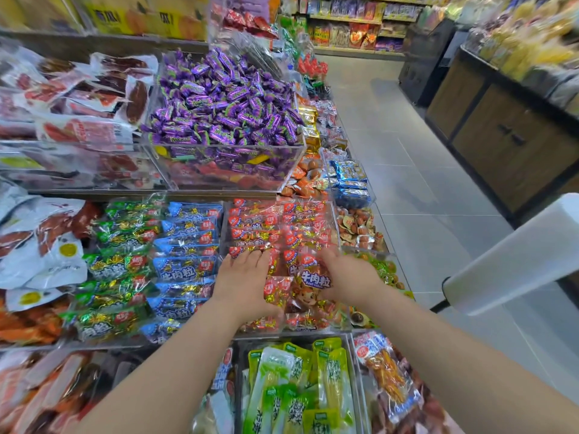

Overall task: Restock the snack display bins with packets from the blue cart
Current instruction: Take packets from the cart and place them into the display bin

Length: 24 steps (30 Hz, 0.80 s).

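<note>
L hand (242, 277) is laid flat, fingers straight and close together, on the red crinkly-plastic snack packets (253, 227) stacked in the clear acrylic bin (334, 228), towards its front-left corner. One red plastic packet w/ cartoon face (308, 285) is gripped by R hand (347, 278) at the packet's right edge, over the bin's front edge; fingertips are hidden behind it. Blue foil-filled packets (185, 242) and green foil-filled packets (122, 245) are ranged in rows just left of the bin.
</note>
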{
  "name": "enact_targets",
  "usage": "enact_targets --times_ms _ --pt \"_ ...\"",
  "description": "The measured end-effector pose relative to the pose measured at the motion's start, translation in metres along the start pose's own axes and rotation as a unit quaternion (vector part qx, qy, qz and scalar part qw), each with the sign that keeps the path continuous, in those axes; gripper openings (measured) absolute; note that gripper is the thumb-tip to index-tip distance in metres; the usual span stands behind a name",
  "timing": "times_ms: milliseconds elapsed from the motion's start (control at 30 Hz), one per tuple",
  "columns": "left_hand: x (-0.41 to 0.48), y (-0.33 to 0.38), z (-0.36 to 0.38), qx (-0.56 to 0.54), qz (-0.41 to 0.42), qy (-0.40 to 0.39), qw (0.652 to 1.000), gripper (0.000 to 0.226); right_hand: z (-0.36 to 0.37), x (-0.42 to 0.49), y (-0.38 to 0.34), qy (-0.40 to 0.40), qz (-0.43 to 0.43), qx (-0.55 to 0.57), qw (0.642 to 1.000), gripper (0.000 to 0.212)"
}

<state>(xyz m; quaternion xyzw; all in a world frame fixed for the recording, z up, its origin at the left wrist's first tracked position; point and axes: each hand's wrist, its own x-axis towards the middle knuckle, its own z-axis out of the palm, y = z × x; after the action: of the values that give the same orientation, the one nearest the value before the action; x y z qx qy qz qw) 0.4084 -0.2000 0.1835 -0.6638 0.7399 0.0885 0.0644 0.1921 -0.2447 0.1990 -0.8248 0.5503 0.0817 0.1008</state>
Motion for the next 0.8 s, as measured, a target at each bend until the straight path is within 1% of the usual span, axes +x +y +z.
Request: enact_targets --times_ms 33,100,167,233,300,367,433,467,500,533,600,700,800 --pt "0.0 0.003 0.001 0.01 -0.005 0.005 1.0 0.128 0.003 0.001 -0.006 0.002 -0.007 -0.034 0.999 0.069" --pt "0.0 0.008 0.003 0.023 -0.021 0.008 0.999 0.126 0.007 0.007 -0.011 0.037 -0.047 -0.092 0.994 0.06" --pt "0.001 0.01 0.004 0.03 -0.035 0.003 0.999 0.124 0.005 0.016 -0.009 0.073 -0.094 -0.135 0.984 0.062" --pt "0.002 0.013 0.004 0.033 -0.048 0.011 0.998 0.119 0.006 0.02 -0.011 0.078 -0.116 -0.155 0.978 0.071" --pt "0.004 0.02 0.002 0.028 -0.069 0.028 0.997 0.111 0.015 0.013 -0.019 0.068 -0.111 -0.15 0.98 0.087" --pt "0.005 0.029 0.001 0.032 -0.078 0.047 0.995 0.096 0.029 0.001 -0.026 0.08 -0.09 -0.139 0.983 0.097" --pt "0.006 0.035 0.003 0.023 -0.081 0.072 0.994 0.079 0.039 -0.01 -0.029 0.124 -0.074 -0.133 0.981 0.1" --pt "0.005 0.036 0.004 0.012 -0.083 0.077 0.994 0.075 0.043 -0.013 -0.028 0.12 -0.068 -0.127 0.982 0.098" --pt "0.005 0.036 0.006 0.001 -0.084 0.078 0.993 0.072 0.045 -0.013 -0.028 0.1 -0.059 -0.116 0.986 0.097" --pt "0.005 0.034 0.007 -0.01 -0.084 0.077 0.993 0.07 0.046 -0.011 -0.027 0.082 -0.046 -0.11 0.989 0.097" --pt "0.006 0.031 0.008 -0.027 -0.082 0.074 0.993 0.068 0.046 -0.003 -0.027 0.074 -0.024 -0.119 0.99 0.096" --pt "0.008 0.029 0.008 -0.036 -0.083 0.069 0.993 0.068 0.047 0.002 -0.027 0.058 -0.018 -0.104 0.993 0.092" --pt "0.01 0.028 0.009 -0.02 -0.084 0.051 0.995 0.083 0.052 -0.004 -0.023 0.07 -0.036 -0.112 0.991 0.094"
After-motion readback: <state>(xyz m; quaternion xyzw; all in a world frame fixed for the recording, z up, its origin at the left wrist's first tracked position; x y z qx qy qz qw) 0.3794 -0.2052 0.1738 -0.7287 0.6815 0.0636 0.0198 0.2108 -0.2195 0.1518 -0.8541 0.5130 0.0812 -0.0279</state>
